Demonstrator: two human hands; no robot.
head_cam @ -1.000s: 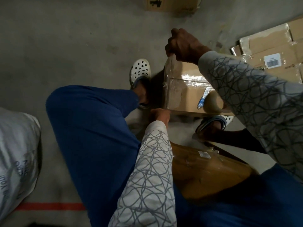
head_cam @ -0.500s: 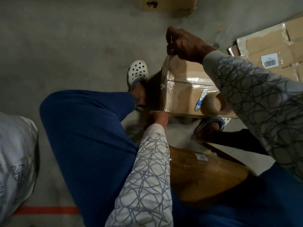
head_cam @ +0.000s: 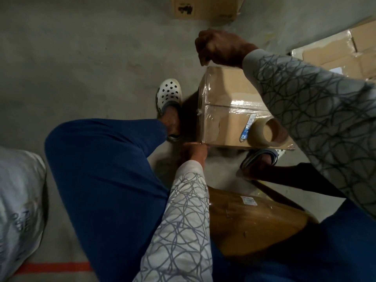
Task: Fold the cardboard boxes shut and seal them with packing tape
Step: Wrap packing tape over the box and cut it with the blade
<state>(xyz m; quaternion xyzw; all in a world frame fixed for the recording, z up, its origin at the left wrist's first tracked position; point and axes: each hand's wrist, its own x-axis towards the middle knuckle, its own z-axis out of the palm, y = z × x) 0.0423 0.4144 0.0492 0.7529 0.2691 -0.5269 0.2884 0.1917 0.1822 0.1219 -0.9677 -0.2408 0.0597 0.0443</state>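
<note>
A closed cardboard box [head_cam: 230, 117] stands on the floor between my feet. A strip of clear packing tape [head_cam: 203, 102] runs down its left edge. My right hand [head_cam: 221, 47] is a fist just above the box's far left corner and pinches the tape's far end. My left hand [head_cam: 193, 152] curls round the box's near left bottom corner, where the tape ends; its fingertips are hidden. A tape roll [head_cam: 268, 131] lies on the box's near right top, beside a small blue and white tool [head_cam: 247, 129].
A second brown box [head_cam: 254, 222] sits in my lap below the first. Flattened cardboard [head_cam: 341, 53] lies at the far right, another box [head_cam: 205, 7] at the top edge, a white sack [head_cam: 18, 204] at the left. Bare concrete floor spreads to the left.
My right hand has drawn the tape's far end down toward the box's far corner, so the strip lies flatter on the left edge. My left hand has stayed at the near corner.
</note>
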